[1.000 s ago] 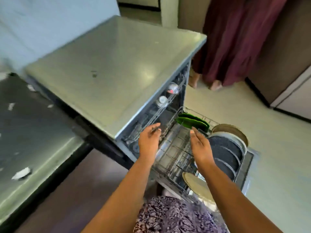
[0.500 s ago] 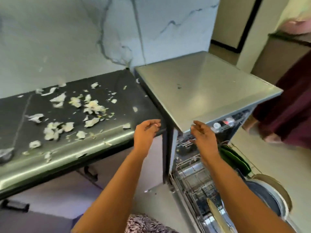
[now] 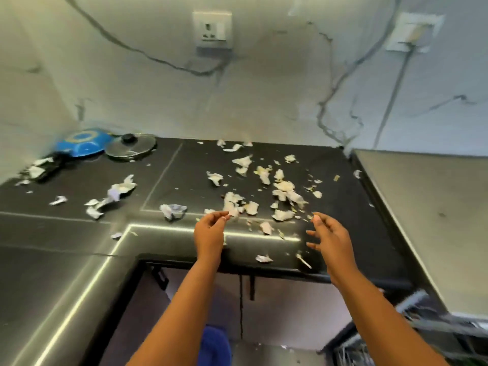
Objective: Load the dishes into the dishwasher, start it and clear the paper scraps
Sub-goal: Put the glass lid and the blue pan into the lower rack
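The dark worktop [image 3: 79, 233] is strewn with paper scraps [image 3: 284, 186]. Most lie in a loose drift on its right half, from the back wall down to its front edge. A few more are scattered over its left half, and one crumpled piece [image 3: 173, 211] lies near the middle of its front.

Both hands hover over the worktop's front edge, well apart. The left hand [image 3: 210, 233] has a slack grip, with its fingers loosely curled and their tips just beside a scrap. The right hand [image 3: 330, 239] has its grip spread, the fingers relaxed above the small bits near the worktop's front right.

At the worktop's back left corner, a blue dish [image 3: 81, 142] and a glass pot lid [image 3: 130, 147] lie side by side. The dishwasher [image 3: 435, 220] stands against the worktop's right end, and its grey top is about level with the worktop. Below that top a rack [image 3: 412, 305] shows, too blurred for its load to be made out.
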